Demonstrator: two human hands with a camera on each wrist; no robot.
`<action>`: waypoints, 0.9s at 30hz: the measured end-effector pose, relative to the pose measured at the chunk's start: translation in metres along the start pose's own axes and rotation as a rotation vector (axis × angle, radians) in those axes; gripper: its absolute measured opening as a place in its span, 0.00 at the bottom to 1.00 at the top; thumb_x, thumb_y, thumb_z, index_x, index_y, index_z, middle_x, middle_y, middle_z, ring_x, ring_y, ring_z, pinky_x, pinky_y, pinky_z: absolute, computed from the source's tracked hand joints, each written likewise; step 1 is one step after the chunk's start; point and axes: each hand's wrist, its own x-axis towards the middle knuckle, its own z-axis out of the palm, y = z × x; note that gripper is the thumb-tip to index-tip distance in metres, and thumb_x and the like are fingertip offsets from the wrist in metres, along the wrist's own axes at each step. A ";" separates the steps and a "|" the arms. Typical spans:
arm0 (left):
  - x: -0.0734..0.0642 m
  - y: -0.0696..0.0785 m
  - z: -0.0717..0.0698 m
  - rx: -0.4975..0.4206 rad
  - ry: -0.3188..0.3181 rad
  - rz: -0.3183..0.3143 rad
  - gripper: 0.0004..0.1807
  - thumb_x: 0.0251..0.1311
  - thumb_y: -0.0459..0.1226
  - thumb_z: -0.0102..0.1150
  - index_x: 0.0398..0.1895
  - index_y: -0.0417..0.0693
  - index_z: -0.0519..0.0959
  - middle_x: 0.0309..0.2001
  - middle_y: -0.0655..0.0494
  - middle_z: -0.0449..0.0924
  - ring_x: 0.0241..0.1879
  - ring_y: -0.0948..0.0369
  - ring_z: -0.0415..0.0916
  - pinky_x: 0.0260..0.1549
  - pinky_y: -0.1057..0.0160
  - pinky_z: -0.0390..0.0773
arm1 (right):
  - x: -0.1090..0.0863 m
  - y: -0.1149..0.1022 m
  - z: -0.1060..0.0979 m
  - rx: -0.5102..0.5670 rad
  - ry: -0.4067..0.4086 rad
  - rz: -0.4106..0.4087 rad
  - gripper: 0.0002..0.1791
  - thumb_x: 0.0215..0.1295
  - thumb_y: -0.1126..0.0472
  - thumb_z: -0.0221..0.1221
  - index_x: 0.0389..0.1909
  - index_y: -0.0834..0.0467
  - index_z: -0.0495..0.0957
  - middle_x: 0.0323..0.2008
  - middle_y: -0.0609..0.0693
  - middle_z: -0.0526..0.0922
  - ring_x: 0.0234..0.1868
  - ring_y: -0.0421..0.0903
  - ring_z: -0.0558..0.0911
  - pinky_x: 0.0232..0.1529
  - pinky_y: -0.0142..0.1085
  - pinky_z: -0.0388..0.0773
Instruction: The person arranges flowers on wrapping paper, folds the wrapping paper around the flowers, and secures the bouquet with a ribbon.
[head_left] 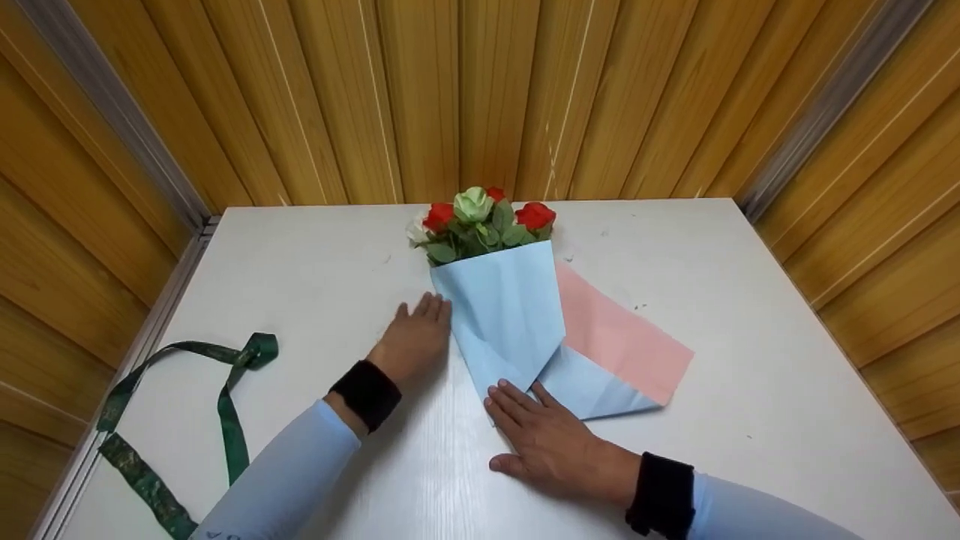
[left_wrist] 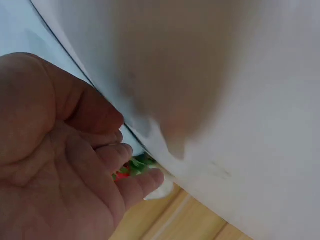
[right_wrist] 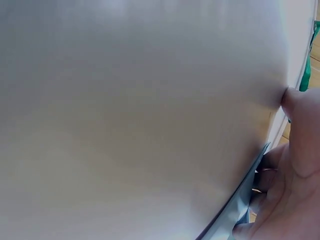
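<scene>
A bouquet of red, white and pale green roses [head_left: 474, 205] with green leaves lies on the table. Light blue wrapping paper [head_left: 502, 300] is folded across its stems, and a pink sheet [head_left: 622, 330] with a blue folded strip spreads out to the right. My left hand [head_left: 415, 334] rests along the paper's left edge, its fingertips right at the blue side; in the left wrist view the left hand [left_wrist: 55, 160] shows its palm. With fingers extended, my right hand [head_left: 551, 439] presses on the narrow lower end of the paper. The stems are hidden inside.
A dark green ribbon [head_left: 232, 420] lies loosely looped on the left of the white table [head_left: 750, 300], partly behind the left sleeve. Wood-grain panels [head_left: 495, 97] stand behind the table and at both sides. Small dark scraps lie near the bouquet.
</scene>
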 end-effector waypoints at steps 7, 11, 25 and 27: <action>-0.046 0.050 -0.007 0.010 0.024 0.302 0.26 0.81 0.36 0.46 0.78 0.38 0.68 0.76 0.43 0.70 0.77 0.49 0.67 0.69 0.47 0.75 | 0.000 0.002 -0.001 0.036 0.006 0.010 0.48 0.80 0.28 0.38 0.83 0.61 0.56 0.82 0.56 0.61 0.84 0.51 0.57 0.78 0.55 0.61; -0.058 0.059 -0.007 -0.009 -0.007 0.325 0.26 0.81 0.38 0.46 0.78 0.40 0.69 0.77 0.46 0.70 0.77 0.52 0.67 0.70 0.49 0.74 | -0.001 0.000 -0.003 -0.029 0.022 0.004 0.46 0.81 0.29 0.36 0.82 0.61 0.58 0.82 0.55 0.61 0.84 0.51 0.58 0.78 0.55 0.61; -0.074 0.070 0.000 0.061 0.085 0.342 0.25 0.81 0.37 0.46 0.76 0.39 0.70 0.75 0.45 0.72 0.76 0.53 0.69 0.67 0.51 0.77 | -0.023 -0.006 -0.003 -0.182 0.047 -0.040 0.42 0.83 0.32 0.35 0.79 0.59 0.66 0.78 0.54 0.68 0.82 0.50 0.63 0.79 0.57 0.57; -0.081 0.075 -0.001 0.076 0.076 0.364 0.26 0.81 0.38 0.45 0.77 0.40 0.70 0.76 0.46 0.71 0.76 0.53 0.68 0.67 0.51 0.77 | -0.023 -0.006 -0.002 -0.157 0.043 -0.039 0.43 0.83 0.32 0.34 0.80 0.60 0.65 0.79 0.55 0.67 0.82 0.50 0.63 0.79 0.57 0.57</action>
